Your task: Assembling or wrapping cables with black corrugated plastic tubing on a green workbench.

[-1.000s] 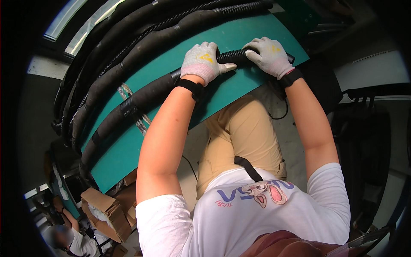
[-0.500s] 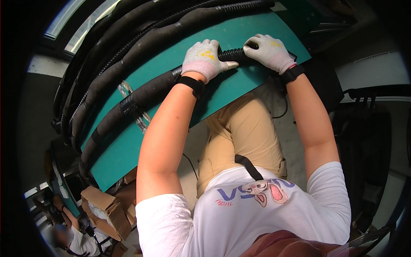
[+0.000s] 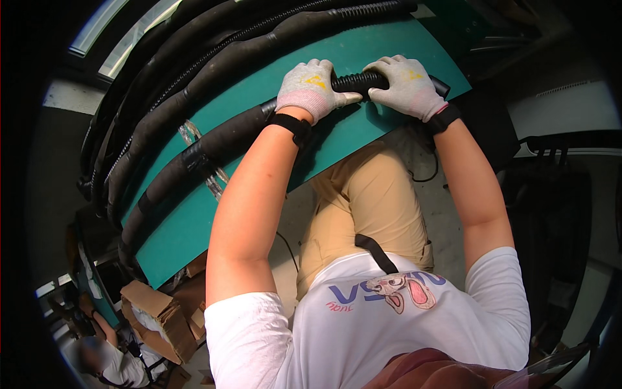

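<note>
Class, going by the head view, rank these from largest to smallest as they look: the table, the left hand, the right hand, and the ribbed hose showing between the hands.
1. Table
2. Left hand and right hand: too alike to rank
3. Ribbed hose, counting only the stretch between the hands

The gloves (image 3: 308, 87) are off-white with yellow marks (their cuffs (image 3: 303, 100) are pink); the hose (image 3: 354, 82) is ribbed black, the table (image 3: 363, 48) teal green, the trousers (image 3: 383, 201) tan, the shirt (image 3: 363, 337) mostly white.
</note>
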`<action>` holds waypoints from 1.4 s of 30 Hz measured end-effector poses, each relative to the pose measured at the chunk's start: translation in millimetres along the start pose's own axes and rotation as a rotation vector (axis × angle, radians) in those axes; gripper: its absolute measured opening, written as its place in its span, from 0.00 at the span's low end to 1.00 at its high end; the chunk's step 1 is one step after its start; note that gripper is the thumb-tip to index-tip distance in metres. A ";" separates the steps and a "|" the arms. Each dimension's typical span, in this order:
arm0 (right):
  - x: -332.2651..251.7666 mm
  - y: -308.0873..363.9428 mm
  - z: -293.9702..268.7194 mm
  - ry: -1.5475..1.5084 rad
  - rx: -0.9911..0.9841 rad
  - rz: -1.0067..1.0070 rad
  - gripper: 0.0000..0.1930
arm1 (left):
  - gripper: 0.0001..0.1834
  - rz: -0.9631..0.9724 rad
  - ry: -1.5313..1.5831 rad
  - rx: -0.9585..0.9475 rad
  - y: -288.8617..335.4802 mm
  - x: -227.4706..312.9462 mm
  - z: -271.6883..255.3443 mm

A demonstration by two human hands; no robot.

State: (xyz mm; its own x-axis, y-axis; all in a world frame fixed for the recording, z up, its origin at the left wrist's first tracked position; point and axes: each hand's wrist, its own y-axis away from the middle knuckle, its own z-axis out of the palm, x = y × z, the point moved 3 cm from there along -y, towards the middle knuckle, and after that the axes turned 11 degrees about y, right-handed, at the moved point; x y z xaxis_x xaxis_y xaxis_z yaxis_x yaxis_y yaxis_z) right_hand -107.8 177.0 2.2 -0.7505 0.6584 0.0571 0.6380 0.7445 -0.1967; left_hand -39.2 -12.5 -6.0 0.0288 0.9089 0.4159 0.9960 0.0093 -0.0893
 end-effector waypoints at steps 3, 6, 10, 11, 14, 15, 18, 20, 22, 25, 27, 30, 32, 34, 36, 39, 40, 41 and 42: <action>-0.7 -1.2 1.0 0.016 0.005 0.014 0.25 | 0.42 -0.002 -0.003 -0.002 0.6 1.1 -0.3; 1.4 -3.9 0.5 -0.040 0.012 0.012 0.23 | 0.44 -0.020 -0.017 -0.031 -0.9 2.3 -2.4; 4.1 -11.7 2.3 -0.068 -0.050 0.080 0.22 | 0.44 0.008 -0.009 0.003 0.8 1.1 -0.2; 5.9 -14.1 3.4 -0.115 -0.093 0.119 0.23 | 0.44 0.008 -0.008 0.003 0.2 0.7 0.8; 8.9 -21.4 4.0 -0.172 -0.234 0.289 0.26 | 0.45 -0.001 -0.012 -0.005 -0.8 0.6 1.4; 6.6 -23.3 2.9 -0.172 -0.234 0.288 0.26 | 0.46 -0.014 -0.028 -0.010 -1.2 -0.1 1.6; 5.4 -25.0 1.5 -0.167 -0.250 0.371 0.27 | 0.47 -0.034 -0.033 -0.033 -1.5 0.1 -0.1; 6.9 -23.9 0.2 -0.147 -0.246 0.366 0.28 | 0.47 -0.039 -0.019 -0.050 -1.9 1.1 -2.4; 7.4 -22.9 0.1 -0.152 -0.242 0.322 0.26 | 0.47 -0.030 0.002 -0.078 -1.4 0.3 -3.5; 8.3 -19.3 -0.9 -0.196 -0.215 0.209 0.24 | 0.47 -0.032 0.015 -0.122 -3.4 -1.3 -5.9; 10.1 -15.2 -0.5 -0.233 -0.193 0.139 0.22 | 0.47 -0.032 0.022 -0.129 -3.5 0.2 -7.5; 8.0 -9.4 -0.3 -0.178 -0.072 0.007 0.20 | 0.46 -0.036 0.037 -0.140 -3.9 0.7 -8.5; 2.8 -5.8 -2.5 -0.146 0.018 -0.051 0.21 | 0.45 -0.042 0.044 -0.143 -3.2 -0.5 -7.9; -0.9 -5.3 -3.3 -0.134 0.013 -0.036 0.20 | 0.45 -0.036 0.035 -0.139 -3.6 -1.3 -7.7; -4.2 -6.5 -3.6 -0.123 0.008 -0.022 0.19 | 0.45 -0.022 0.044 -0.113 -2.3 -1.7 -5.6; -6.6 -9.5 -3.0 -0.100 -0.029 0.046 0.19 | 0.45 -0.020 0.033 -0.096 -2.5 -0.1 -5.0; -7.1 -11.0 -2.7 -0.077 -0.042 0.090 0.20 | 0.46 -0.033 0.015 -0.107 -2.8 1.3 -5.4; -7.1 -12.3 -2.6 -0.054 -0.055 0.134 0.22 | 0.46 -0.031 0.014 -0.106 -3.4 2.0 -5.4; -8.8 -15.2 -3.0 -0.055 -0.055 0.134 0.22 | 0.46 -0.032 0.015 -0.101 -3.3 0.3 -4.6</action>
State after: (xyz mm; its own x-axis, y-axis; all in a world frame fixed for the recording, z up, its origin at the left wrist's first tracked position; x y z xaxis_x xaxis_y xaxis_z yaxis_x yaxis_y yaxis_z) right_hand -110.4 160.3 7.6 -0.6653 0.7463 -0.0199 0.7405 0.6563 -0.1445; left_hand -42.1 -14.2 -1.5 -0.0024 0.9027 0.4303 0.9999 -0.0048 0.0155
